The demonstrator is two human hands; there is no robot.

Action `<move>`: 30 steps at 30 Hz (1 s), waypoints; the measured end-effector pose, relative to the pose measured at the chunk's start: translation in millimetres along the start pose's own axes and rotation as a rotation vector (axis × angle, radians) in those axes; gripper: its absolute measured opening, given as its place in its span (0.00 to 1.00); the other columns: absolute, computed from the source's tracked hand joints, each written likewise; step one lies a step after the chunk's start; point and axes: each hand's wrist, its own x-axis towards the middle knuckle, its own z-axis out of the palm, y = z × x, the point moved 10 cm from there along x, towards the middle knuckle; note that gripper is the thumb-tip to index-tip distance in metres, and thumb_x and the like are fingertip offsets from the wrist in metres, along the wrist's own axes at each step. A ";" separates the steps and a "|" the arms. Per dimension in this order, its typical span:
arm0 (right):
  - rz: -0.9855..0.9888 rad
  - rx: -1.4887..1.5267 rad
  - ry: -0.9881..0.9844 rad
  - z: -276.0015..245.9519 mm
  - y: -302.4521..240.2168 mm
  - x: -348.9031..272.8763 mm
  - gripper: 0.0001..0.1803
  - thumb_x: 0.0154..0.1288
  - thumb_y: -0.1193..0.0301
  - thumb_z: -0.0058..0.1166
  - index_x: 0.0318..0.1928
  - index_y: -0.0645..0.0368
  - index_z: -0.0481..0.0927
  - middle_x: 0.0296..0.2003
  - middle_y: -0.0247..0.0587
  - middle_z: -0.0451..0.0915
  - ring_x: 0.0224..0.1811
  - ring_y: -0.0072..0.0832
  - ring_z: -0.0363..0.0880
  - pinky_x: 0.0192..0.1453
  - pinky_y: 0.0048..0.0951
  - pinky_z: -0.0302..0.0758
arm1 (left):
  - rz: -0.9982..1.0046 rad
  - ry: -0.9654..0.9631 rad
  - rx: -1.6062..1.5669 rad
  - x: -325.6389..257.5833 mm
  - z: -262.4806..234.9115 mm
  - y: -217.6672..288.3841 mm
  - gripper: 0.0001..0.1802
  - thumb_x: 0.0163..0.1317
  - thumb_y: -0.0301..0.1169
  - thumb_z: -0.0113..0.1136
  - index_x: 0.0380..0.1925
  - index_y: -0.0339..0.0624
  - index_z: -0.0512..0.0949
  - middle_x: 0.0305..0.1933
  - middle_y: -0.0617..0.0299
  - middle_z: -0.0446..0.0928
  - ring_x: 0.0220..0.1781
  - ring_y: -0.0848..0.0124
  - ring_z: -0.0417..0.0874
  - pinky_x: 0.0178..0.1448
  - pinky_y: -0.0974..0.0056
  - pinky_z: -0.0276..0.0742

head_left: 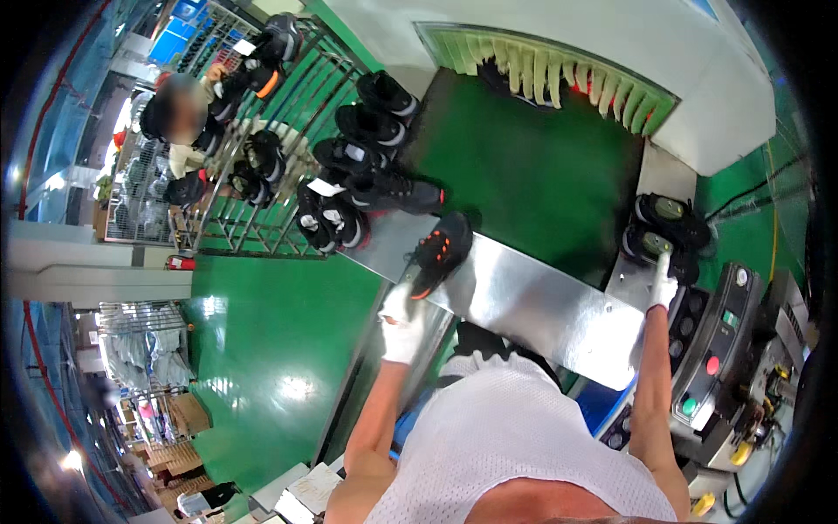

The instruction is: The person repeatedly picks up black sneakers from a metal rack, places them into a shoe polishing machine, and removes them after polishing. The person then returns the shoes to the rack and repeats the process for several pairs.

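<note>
Left arm: bare, rising from the lower edge, bent a little at the elbow, forearm angled up and slightly right.
Left hand (pixel 403 321): in a white glove, raised to the near end of a black and orange shoe (pixel 441 253), fingers curled about its heel.
Right arm: bare, stretched nearly straight upward along the right side of the torso.
Right hand (pixel 663 281): white-gloved, fingers extended forward, their tips touching a black shoe (pixel 650 244); grip cannot be made out.

Black fabric shoe with orange trim (pixel 441 251); white knitted gloves on left hand (pixel 401 325) and right hand (pixel 663 285). Black shoe pair with pale grey-green insoles (pixel 668 224). Dark green flat conveyor belt (pixel 532 175); brushed silver steel worktop (pixel 532 306); glossy green floor (pixel 262 349).
</note>
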 end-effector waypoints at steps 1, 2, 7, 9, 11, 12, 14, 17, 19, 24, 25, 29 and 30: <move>-0.157 0.268 -0.190 13.5 9.2 -15.4 0.51 0.57 0.31 0.62 0.50 0.77 0.82 0.44 0.56 0.87 0.46 0.42 0.85 0.53 0.39 0.80 | -0.002 0.017 0.050 0.9 -10.0 -10.6 0.26 0.60 0.27 0.68 0.59 0.34 0.75 0.57 0.43 0.78 0.62 0.47 0.79 0.68 0.50 0.73; -0.170 0.429 -0.173 14.8 24.4 -41.0 0.49 0.63 0.38 0.63 0.60 0.76 0.75 0.53 0.57 0.84 0.53 0.37 0.83 0.57 0.34 0.79 | -0.048 0.031 0.089 -10.1 -11.1 -38.5 0.29 0.61 0.28 0.69 0.61 0.33 0.73 0.61 0.41 0.75 0.65 0.46 0.76 0.70 0.49 0.69; -0.006 0.535 -0.571 11.4 70.6 -168.1 0.44 0.67 0.52 0.65 0.70 0.72 0.64 0.55 0.52 0.76 0.53 0.32 0.79 0.48 0.35 0.83 | -0.206 -0.072 -0.014 3.2 10.9 -102.7 0.41 0.58 0.34 0.73 0.68 0.32 0.65 0.70 0.41 0.68 0.72 0.46 0.68 0.75 0.49 0.62; 0.100 0.443 -0.602 5.6 101.4 -201.1 0.41 0.67 0.53 0.65 0.67 0.71 0.67 0.50 0.50 0.78 0.50 0.32 0.80 0.44 0.35 0.83 | -0.163 -0.146 -0.056 20.0 24.5 -108.3 0.44 0.56 0.36 0.75 0.69 0.33 0.64 0.70 0.41 0.67 0.72 0.46 0.67 0.76 0.49 0.61; 0.215 0.307 -0.627 5.4 135.0 -224.7 0.41 0.68 0.54 0.64 0.69 0.71 0.64 0.54 0.52 0.76 0.54 0.39 0.79 0.46 0.41 0.85 | -0.104 -0.225 -0.087 35.9 37.2 -105.2 0.45 0.55 0.36 0.76 0.70 0.33 0.64 0.71 0.41 0.67 0.72 0.46 0.67 0.77 0.50 0.62; 0.292 0.287 -0.601 2.5 146.9 -240.3 0.41 0.68 0.54 0.64 0.69 0.71 0.65 0.52 0.49 0.76 0.48 0.34 0.78 0.42 0.37 0.83 | -0.066 -0.266 -0.093 44.1 42.3 -101.1 0.46 0.56 0.35 0.76 0.70 0.33 0.63 0.71 0.41 0.67 0.73 0.47 0.68 0.76 0.51 0.63; 0.313 0.249 -0.640 5.0 154.4 -260.3 0.40 0.68 0.55 0.63 0.68 0.71 0.66 0.50 0.47 0.76 0.45 0.33 0.78 0.40 0.34 0.82 | -0.012 -0.332 -0.135 58.6 53.8 -98.5 0.46 0.53 0.33 0.76 0.70 0.33 0.64 0.71 0.41 0.68 0.72 0.46 0.69 0.76 0.51 0.64; 0.298 0.105 -0.737 14.8 157.1 -274.9 0.41 0.69 0.55 0.61 0.70 0.72 0.65 0.54 0.49 0.76 0.46 0.34 0.79 0.43 0.35 0.82 | 0.079 -0.468 -0.253 72.2 80.9 -95.0 0.45 0.51 0.32 0.76 0.69 0.34 0.66 0.69 0.41 0.70 0.71 0.46 0.70 0.76 0.51 0.65; 0.232 0.014 -0.725 19.9 140.4 -282.9 0.42 0.69 0.55 0.61 0.71 0.73 0.64 0.56 0.51 0.76 0.48 0.34 0.80 0.44 0.35 0.82 | 0.149 -0.571 -0.263 82.5 98.1 -85.6 0.41 0.51 0.32 0.74 0.67 0.38 0.70 0.69 0.43 0.70 0.71 0.46 0.71 0.75 0.51 0.66; 0.204 0.030 -0.786 37.9 115.4 -302.9 0.40 0.69 0.55 0.61 0.68 0.73 0.67 0.50 0.49 0.78 0.45 0.31 0.80 0.43 0.35 0.82 | 0.242 -0.539 -0.331 96.2 124.2 -63.1 0.26 0.56 0.32 0.70 0.55 0.43 0.77 0.69 0.44 0.68 0.69 0.44 0.72 0.72 0.51 0.69; 0.190 0.048 -0.748 39.0 113.2 -302.9 0.33 0.69 0.56 0.61 0.61 0.72 0.73 0.38 0.40 0.78 0.35 0.25 0.78 0.35 0.30 0.79 | 0.202 -0.493 -0.301 91.7 129.3 -70.1 0.27 0.57 0.33 0.70 0.58 0.44 0.75 0.68 0.44 0.69 0.68 0.44 0.73 0.71 0.50 0.70; 0.234 0.082 -0.776 38.8 111.2 -302.2 0.14 0.71 0.61 0.59 0.38 0.59 0.75 0.24 0.27 0.68 0.22 0.17 0.67 0.21 0.23 0.66 | -0.077 -0.412 -0.299 81.8 126.7 -87.6 0.41 0.54 0.37 0.73 0.66 0.38 0.67 0.65 0.42 0.71 0.66 0.44 0.73 0.67 0.50 0.72; 0.249 0.104 -0.784 38.6 117.7 -298.4 0.15 0.71 0.61 0.59 0.40 0.60 0.75 0.24 0.27 0.68 0.22 0.17 0.67 0.22 0.23 0.67 | -0.089 -0.363 -0.258 75.5 120.9 -87.2 0.43 0.53 0.39 0.73 0.67 0.37 0.66 0.64 0.42 0.72 0.65 0.44 0.73 0.66 0.49 0.73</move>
